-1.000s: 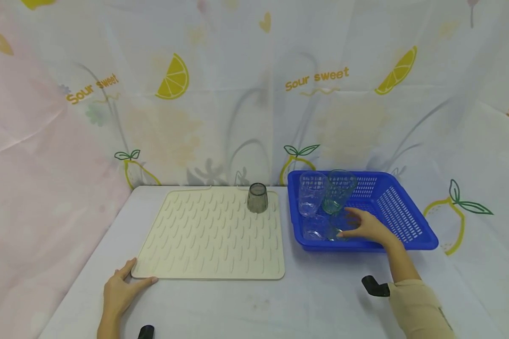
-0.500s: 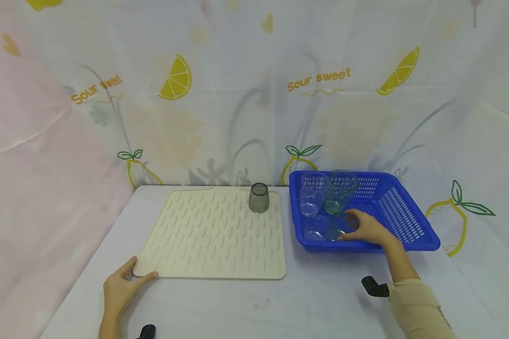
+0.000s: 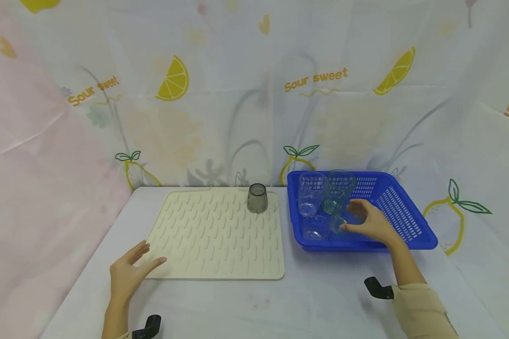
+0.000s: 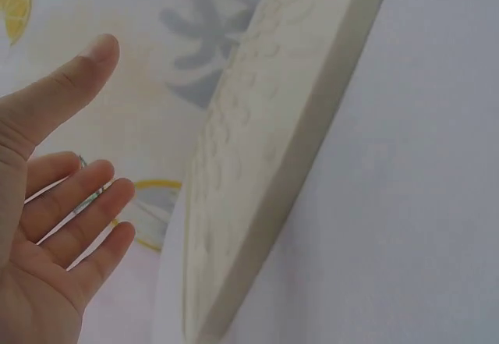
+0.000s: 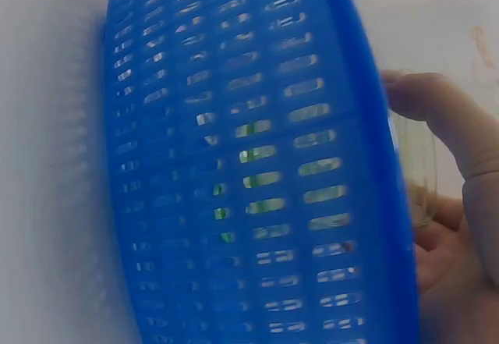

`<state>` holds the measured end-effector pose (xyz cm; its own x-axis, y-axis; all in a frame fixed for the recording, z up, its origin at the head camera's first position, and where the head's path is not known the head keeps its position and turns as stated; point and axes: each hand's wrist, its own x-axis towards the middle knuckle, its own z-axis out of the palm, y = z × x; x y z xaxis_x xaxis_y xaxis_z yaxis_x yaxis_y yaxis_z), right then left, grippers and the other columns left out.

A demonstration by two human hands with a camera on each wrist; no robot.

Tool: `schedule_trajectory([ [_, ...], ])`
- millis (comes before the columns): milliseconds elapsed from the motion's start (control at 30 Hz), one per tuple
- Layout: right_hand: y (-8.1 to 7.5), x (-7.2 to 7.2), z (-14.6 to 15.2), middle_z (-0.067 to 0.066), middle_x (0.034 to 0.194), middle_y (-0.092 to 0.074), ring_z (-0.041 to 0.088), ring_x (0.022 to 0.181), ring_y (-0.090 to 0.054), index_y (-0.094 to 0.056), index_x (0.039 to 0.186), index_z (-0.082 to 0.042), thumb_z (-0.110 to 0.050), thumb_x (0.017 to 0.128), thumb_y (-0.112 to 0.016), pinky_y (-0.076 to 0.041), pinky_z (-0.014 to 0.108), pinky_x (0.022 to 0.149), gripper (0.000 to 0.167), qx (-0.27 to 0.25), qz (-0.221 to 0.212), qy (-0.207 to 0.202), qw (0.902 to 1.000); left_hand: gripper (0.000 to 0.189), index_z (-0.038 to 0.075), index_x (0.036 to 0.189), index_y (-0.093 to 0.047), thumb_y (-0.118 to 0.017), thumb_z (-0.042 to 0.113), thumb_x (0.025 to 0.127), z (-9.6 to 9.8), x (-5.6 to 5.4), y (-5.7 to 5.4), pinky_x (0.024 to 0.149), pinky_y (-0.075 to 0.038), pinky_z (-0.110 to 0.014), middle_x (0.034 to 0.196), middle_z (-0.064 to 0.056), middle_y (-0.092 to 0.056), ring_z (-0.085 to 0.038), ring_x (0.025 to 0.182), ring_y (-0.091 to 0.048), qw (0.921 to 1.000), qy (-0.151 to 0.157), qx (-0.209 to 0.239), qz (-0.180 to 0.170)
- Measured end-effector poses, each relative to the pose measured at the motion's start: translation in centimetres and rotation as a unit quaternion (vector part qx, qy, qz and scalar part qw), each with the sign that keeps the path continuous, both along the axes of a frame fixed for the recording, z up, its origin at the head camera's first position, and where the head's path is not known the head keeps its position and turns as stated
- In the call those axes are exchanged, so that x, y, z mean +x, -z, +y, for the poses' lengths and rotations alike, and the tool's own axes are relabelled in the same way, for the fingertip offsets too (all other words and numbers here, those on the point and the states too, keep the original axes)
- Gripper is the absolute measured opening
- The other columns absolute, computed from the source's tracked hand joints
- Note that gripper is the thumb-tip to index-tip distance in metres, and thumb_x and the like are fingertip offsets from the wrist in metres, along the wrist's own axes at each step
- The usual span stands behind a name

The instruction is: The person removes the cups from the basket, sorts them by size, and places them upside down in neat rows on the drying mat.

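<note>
My right hand (image 3: 373,223) grips a small clear glass (image 3: 338,225) between thumb and fingers, at the front of the blue basket (image 3: 420,242). In the right wrist view that glass (image 5: 422,172) shows above the rim, partly behind the thumb. Left of it in the basket is a short clear glass (image 3: 315,228); behind stand a tall clear glass (image 3: 310,195) and a tall greenish glass (image 3: 337,193). My left hand (image 3: 127,275), fingers spread and holding nothing, hovers by the near left corner of a cream ridged drying mat (image 3: 216,235). The left wrist view shows the hand (image 4: 58,235) apart from the mat's edge.
A grey tinted glass (image 3: 257,200) stands at the mat's far right corner. White cloth covers the table (image 3: 237,310). A patterned curtain (image 3: 237,117) hangs right behind the mat and basket.
My left hand has let go of the mat's corner and risen slightly to the right. My right hand has lifted a little with the small glass.
</note>
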<state>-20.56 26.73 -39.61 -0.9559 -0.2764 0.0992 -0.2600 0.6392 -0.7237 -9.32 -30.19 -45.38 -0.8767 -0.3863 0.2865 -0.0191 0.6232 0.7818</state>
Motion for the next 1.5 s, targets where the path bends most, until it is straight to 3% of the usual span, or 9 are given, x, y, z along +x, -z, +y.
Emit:
schedule_trajectory([
  [333,-2.2,0.8,-1.1,0.029,0.134,-0.046,0.045,0.123,-0.044,-0.030,0.142,0.005,-0.018,0.079,-0.077,-0.039,0.058,0.101,0.083,-0.053,0.013,0.001,0.9985,0.066,-0.004,0.124,-0.058,-0.086,0.016,0.068,3.1,-2.0,-1.4,0.084,-0.040,0.000,0.111,-0.018,-0.067,0.010,0.093,-0.057,0.9953,0.093,0.026,0.008],
  [567,-3.5,1.2,-1.7,0.027,0.134,-0.047,0.042,0.122,-0.047,-0.031,0.140,0.006,-0.011,0.079,-0.076,-0.041,0.054,0.100,0.078,-0.077,0.019,-0.017,0.9967,0.062,-0.005,0.121,-0.059,-0.085,0.010,0.067,5.4,-2.7,-2.6,0.086,-0.041,-0.002,0.111,-0.018,-0.067,-0.027,0.103,-0.065,0.9897,0.137,0.034,0.022],
  [700,-3.9,1.4,-2.1,0.026,0.135,-0.047,0.041,0.123,-0.047,-0.032,0.139,0.006,-0.012,0.079,-0.076,-0.041,0.053,0.101,0.077,-0.083,0.019,-0.025,0.9960,0.059,-0.009,0.119,-0.059,-0.083,0.002,0.066,7.2,-2.5,-4.9,0.087,-0.044,-0.006,0.108,-0.021,-0.067,-0.039,0.103,-0.062,0.9850,0.164,0.042,0.031],
  [833,-4.5,1.7,-2.8,0.025,0.135,-0.048,0.041,0.124,-0.046,-0.033,0.139,0.005,-0.011,0.079,-0.076,-0.040,0.053,0.102,0.076,-0.090,0.020,-0.036,0.9951,0.058,-0.011,0.117,-0.059,-0.083,-0.002,0.065,8.5,-2.4,-6.6,0.088,-0.047,-0.010,0.106,-0.023,-0.067,-0.041,0.102,-0.062,0.9801,0.187,0.051,0.045],
  [1067,-5.1,1.9,-3.7,0.024,0.132,-0.051,0.041,0.122,-0.048,-0.036,0.137,0.004,-0.008,0.078,-0.076,-0.044,0.047,0.099,0.072,-0.103,0.031,-0.054,0.9927,0.061,-0.003,0.120,-0.061,-0.085,0.006,0.065,9.1,-4.5,-5.5,0.090,-0.046,-0.010,0.109,-0.016,-0.068,-0.032,0.103,-0.064,0.9689,0.226,0.074,0.068],
  [1267,-5.4,1.9,-4.3,0.025,0.132,-0.050,0.040,0.123,-0.048,-0.036,0.137,0.004,-0.006,0.078,-0.076,-0.043,0.048,0.100,0.072,-0.118,0.025,-0.065,0.9906,0.061,-0.004,0.120,-0.061,-0.086,0.007,0.065,10.6,-5.6,-6.2,0.091,-0.049,-0.017,0.109,-0.018,-0.068,-0.031,0.103,-0.064,0.9599,0.254,0.086,0.081],
  [1500,-5.4,2.0,-5.1,0.024,0.131,-0.052,0.040,0.122,-0.049,-0.037,0.137,0.004,-0.006,0.077,-0.077,-0.046,0.038,0.100,0.073,-0.125,0.027,-0.074,0.9890,0.062,-0.006,0.121,-0.059,-0.085,0.002,0.065,12.6,-6.1,-7.3,0.096,-0.049,-0.036,0.112,-0.019,-0.066,-0.033,0.106,-0.063,0.9528,0.277,0.105,0.067],
])
